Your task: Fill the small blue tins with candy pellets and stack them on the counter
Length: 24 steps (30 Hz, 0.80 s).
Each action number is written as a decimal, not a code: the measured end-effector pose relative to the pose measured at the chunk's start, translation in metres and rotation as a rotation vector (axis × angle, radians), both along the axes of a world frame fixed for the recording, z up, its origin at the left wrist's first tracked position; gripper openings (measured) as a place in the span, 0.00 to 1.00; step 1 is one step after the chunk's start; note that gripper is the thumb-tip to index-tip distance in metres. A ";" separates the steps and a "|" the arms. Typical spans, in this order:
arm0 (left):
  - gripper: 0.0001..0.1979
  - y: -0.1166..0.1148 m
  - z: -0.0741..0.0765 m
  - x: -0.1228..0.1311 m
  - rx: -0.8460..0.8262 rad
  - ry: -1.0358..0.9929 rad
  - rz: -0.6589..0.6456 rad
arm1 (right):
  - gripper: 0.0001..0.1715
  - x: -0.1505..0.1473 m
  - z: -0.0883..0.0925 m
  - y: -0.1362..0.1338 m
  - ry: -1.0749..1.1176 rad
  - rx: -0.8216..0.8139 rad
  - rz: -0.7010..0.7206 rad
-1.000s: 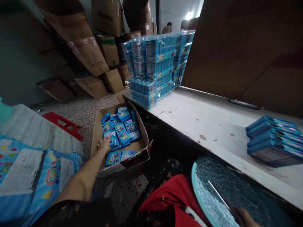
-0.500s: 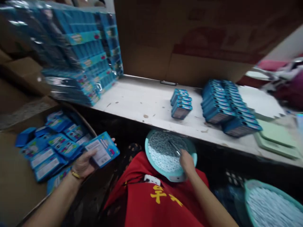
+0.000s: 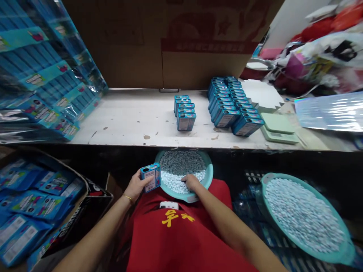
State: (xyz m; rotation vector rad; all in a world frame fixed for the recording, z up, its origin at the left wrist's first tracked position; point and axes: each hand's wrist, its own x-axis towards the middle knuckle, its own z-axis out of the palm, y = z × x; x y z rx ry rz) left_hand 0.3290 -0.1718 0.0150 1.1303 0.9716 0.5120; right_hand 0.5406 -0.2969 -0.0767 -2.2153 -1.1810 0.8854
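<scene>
My left hand [image 3: 136, 186] grips a small blue box [image 3: 151, 177] upright at the left rim of a teal basin [image 3: 209, 175] on my lap. The basin is full of small white pellets [image 3: 181, 170]. My right hand [image 3: 191, 182] rests in the pellets with its fingers curled down; what they hold, if anything, is hidden. On the white shelf [image 3: 127, 121] above stand a short row of blue boxes [image 3: 185, 112] and a longer double row of blue boxes [image 3: 231, 104].
A cardboard carton [image 3: 93, 198] with flat blue boxes sits at lower left. Shrink-wrapped blue packs [image 3: 48, 79] are stacked on the shelf's left end. A second teal basin of pellets [image 3: 303, 215] is at lower right. A green scale [image 3: 279, 128] lies right of the rows.
My left hand has brought a blue box from the carton to the basin's rim and stood it upright. My right hand now lies in the pellets. The view has swung right.
</scene>
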 end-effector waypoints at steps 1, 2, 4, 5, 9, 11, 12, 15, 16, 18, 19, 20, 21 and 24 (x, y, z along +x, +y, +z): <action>0.23 0.001 -0.002 0.002 0.026 0.012 -0.009 | 0.17 0.003 0.002 -0.001 0.064 -0.015 0.037; 0.24 0.003 -0.003 0.004 0.055 0.026 -0.020 | 0.19 0.006 0.005 -0.002 0.118 -0.028 0.072; 0.25 0.006 -0.007 0.007 0.120 0.060 -0.036 | 0.23 0.012 0.010 -0.005 0.169 -0.037 0.084; 0.25 0.008 -0.008 0.009 0.158 0.078 -0.046 | 0.23 0.016 0.013 -0.006 0.188 -0.048 0.080; 0.25 0.015 -0.017 0.017 0.348 0.142 -0.094 | 0.22 0.034 0.039 -0.011 0.273 -0.080 0.041; 0.25 0.017 -0.023 0.024 0.424 0.166 -0.119 | 0.21 0.045 0.061 -0.014 0.327 -0.042 0.013; 0.25 0.017 -0.025 0.028 0.453 0.178 -0.133 | 0.21 0.050 0.073 -0.015 0.349 -0.017 0.006; 0.24 0.015 -0.032 0.043 0.543 0.215 -0.206 | 0.20 0.059 0.106 -0.014 0.353 0.028 0.022; 0.23 0.014 -0.034 0.049 0.582 0.229 -0.240 | 0.20 0.061 0.115 -0.012 0.332 0.023 0.035; 0.22 0.010 -0.038 0.058 0.665 0.260 -0.304 | 0.21 0.061 0.128 -0.006 0.244 -0.003 0.088; 0.21 0.008 -0.039 0.062 0.703 0.273 -0.328 | 0.21 0.061 0.132 -0.002 0.174 -0.015 0.130; 0.21 0.006 -0.040 0.065 0.737 0.279 -0.350 | 0.21 0.060 0.137 0.002 0.089 -0.022 0.176; 0.21 0.005 -0.041 0.068 0.765 0.279 -0.369 | 0.21 0.059 0.141 0.006 -0.004 -0.031 0.224; 0.21 0.000 -0.041 0.071 0.835 0.264 -0.416 | 0.20 0.050 0.155 0.018 -0.261 -0.106 0.334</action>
